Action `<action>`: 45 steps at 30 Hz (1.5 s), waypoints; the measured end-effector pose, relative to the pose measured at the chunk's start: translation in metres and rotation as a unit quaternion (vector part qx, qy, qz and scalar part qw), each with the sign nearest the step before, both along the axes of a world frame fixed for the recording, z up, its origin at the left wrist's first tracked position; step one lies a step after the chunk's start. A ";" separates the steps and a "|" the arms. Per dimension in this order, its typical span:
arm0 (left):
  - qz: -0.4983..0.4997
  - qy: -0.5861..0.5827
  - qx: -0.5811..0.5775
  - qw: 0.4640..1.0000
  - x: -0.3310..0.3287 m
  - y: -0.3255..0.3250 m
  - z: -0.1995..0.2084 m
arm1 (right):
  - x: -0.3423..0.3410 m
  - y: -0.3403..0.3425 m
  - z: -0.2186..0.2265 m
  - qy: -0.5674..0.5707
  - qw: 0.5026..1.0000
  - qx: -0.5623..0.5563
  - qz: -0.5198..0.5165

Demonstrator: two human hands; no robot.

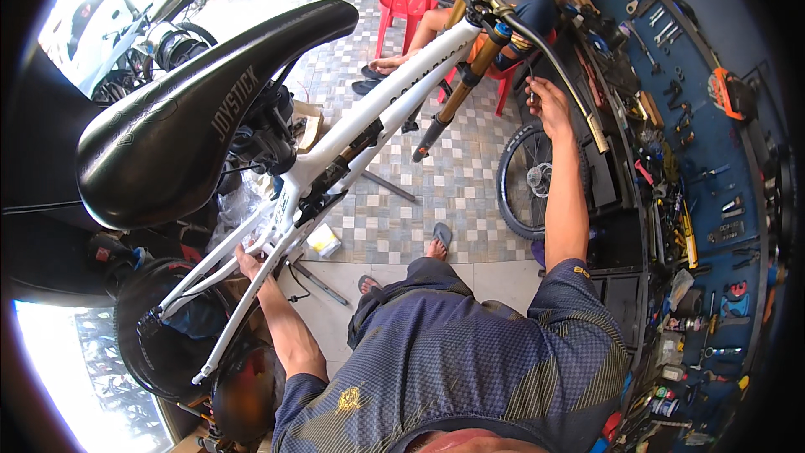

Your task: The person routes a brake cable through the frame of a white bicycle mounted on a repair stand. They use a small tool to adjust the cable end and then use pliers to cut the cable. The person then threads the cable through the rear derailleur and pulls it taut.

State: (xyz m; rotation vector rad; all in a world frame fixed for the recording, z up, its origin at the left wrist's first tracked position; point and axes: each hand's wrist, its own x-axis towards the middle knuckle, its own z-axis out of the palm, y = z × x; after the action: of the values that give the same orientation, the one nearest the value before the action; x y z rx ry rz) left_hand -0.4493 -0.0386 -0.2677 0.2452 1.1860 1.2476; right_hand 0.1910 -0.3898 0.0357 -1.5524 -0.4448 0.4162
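A white bicycle frame (369, 130) without wheels slants across the left and middle, carrying a large black saddle (193, 109) and a fork with bronze-coloured legs (444, 113). Low on the frame, my left hand (248, 262) is closed around the rear tubes, its fingers partly hidden by them. Raised beside the curved handlebar (560, 54), my right hand (549, 109) pinches a small, thin dark thing, too small to name. The bar's end passes just to the right of that hand.
A wheel with a brake disc (537, 180) leans by the right-hand bench. Tools hang on the blue wall board (713, 184). Ahead, another person (530, 17) sits near a red plastic chair (402, 4). Below the frame lies a dark tyre (142, 327); rods lie on the tiles.
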 end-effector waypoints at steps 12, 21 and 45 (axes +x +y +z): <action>-0.013 -0.001 -0.005 1.000 -0.006 0.007 -0.014 | 0.000 -0.002 -0.001 -0.001 1.000 0.005 0.008; 0.005 -0.003 -0.002 1.000 -0.002 -0.004 0.006 | -0.001 -0.001 0.000 -0.004 1.000 0.006 0.005; -0.021 -0.042 0.028 0.999 -0.025 0.001 -0.016 | 0.031 -0.004 -0.025 -0.020 0.999 -0.031 -0.023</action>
State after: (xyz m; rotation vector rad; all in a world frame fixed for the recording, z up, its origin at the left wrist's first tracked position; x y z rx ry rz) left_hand -0.4748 -0.0379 -0.2833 0.2570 1.0700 1.2433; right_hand 0.2225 -0.3938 0.0102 -1.6308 -0.4301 0.3660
